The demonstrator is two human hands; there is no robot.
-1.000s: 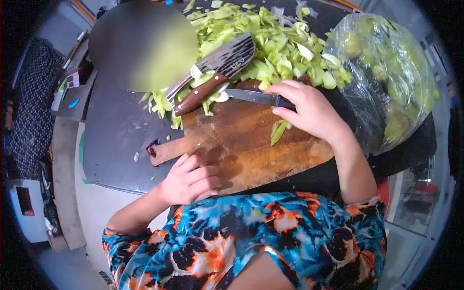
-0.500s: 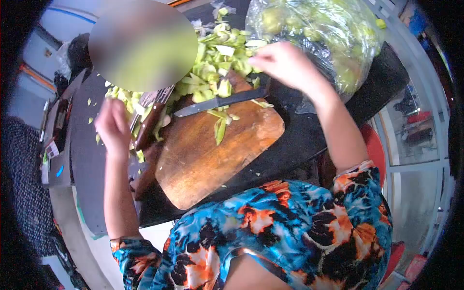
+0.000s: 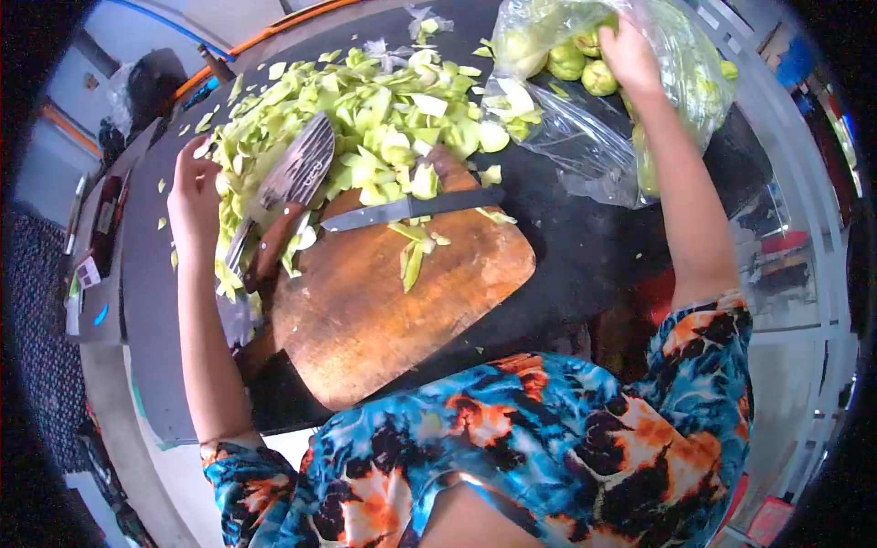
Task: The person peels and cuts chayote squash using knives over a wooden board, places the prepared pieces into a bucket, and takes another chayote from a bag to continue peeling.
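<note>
My right hand [image 3: 632,62] is at the clear plastic bag [image 3: 671,41], its fingers curled on a green chayote [image 3: 605,27]. More chayotes [image 3: 598,79] show in the bag's mouth. My left hand [image 3: 194,187] hovers at the left edge of a heap of pale green peelings [image 3: 365,105], fingers loosely bent and apart, with no held thing visible. Right of it, a broad-bladed knife [image 3: 306,164] with a wooden handle lies on the peelings. A small knife [image 3: 411,209] with a dark handle rests across the wooden cutting board [image 3: 411,301].
The black table [image 3: 566,265] runs under everything. Some strips of peel [image 3: 413,260] lie on the board. Stray bits of peel are scattered to the left. Past the table's left edge stands a side surface with small items [image 3: 89,274]; glass panels [image 3: 790,365] stand at the right.
My right hand has moved up and right from beside the peelings to the bag, whose mouth now shows chayotes. My left hand has risen slightly. The knives stay on the board and heap.
</note>
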